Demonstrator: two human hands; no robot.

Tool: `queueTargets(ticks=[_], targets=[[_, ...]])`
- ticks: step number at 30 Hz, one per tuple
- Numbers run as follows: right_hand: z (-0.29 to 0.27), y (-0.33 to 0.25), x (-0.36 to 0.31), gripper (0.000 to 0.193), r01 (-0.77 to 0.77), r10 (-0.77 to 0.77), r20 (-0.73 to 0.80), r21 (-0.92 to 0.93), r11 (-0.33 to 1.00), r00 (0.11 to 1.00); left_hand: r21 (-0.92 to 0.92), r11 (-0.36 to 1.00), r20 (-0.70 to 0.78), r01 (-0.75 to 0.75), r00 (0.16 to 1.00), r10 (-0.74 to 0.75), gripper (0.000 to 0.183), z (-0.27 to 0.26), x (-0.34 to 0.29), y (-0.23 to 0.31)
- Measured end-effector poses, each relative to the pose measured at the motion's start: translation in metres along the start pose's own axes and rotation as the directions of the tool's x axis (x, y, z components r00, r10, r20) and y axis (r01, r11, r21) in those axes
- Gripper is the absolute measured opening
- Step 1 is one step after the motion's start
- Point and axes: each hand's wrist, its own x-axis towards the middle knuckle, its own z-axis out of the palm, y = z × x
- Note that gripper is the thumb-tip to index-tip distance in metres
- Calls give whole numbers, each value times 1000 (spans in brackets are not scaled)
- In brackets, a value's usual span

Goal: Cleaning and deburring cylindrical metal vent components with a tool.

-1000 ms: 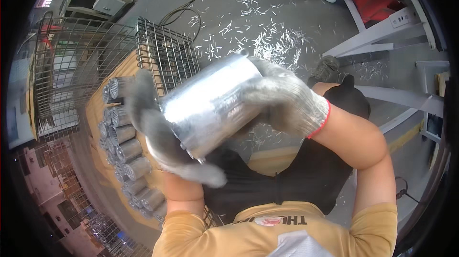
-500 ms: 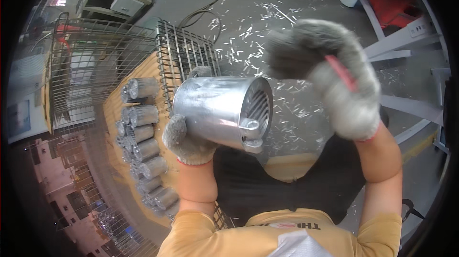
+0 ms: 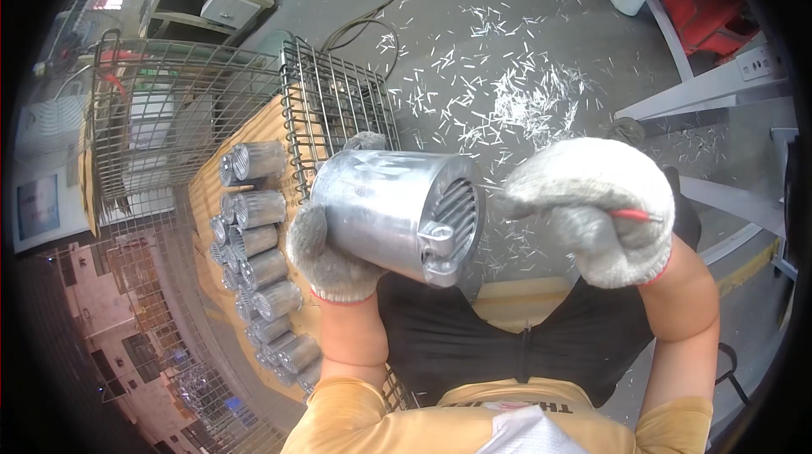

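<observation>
A silvery metal cylinder (image 3: 372, 209) lies on its side in front of me, its ribbed end facing right and two small lugs on that end's near edge. My left hand (image 3: 328, 259), in a grey-white knit glove, grips it around its left end from below, fingertips showing behind it. To the right of the ribbed end, apart from it, my gloved right hand (image 3: 605, 209) is closed around a slim red tool (image 3: 630, 215). Only a short red piece of that tool shows; its working end is hidden in the fingers.
At left, a wire cage (image 3: 338, 107) holds cardboard (image 3: 207, 226) with several similar metal cylinders (image 3: 262, 268) stacked in rows. White slivers (image 3: 541, 99) litter the grey floor beyond my hands. A hose or cable (image 3: 359, 23) curls by the cage. Grey frame legs (image 3: 710, 95) stand at right.
My right hand has come down slightly, from a blurred raised position with the fingers turned away, and now shows its fingers curled. The cylinder has dropped slightly in view, still in my left hand.
</observation>
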Motion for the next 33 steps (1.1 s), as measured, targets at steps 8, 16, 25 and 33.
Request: queueTargets(ticks=[8,16,25,33], targets=[[12,-12,6,27,34,-15,84,-237,971,996,43,999,-52,-10,999,12,112,6,-3,-5],[8,6,0,29,109,-103,-41,216,970,994,43,994,1,-98,995,98,104,-8,1,-7],[18,-18,13,36,-198,189,-63,-206,958,980,100,978,-14,-184,982,186,96,5,5,-12],[10,-7,0,42,-208,291,-198,354,912,936,-50,982,103,-180,977,184,92,-9,4,-13]])
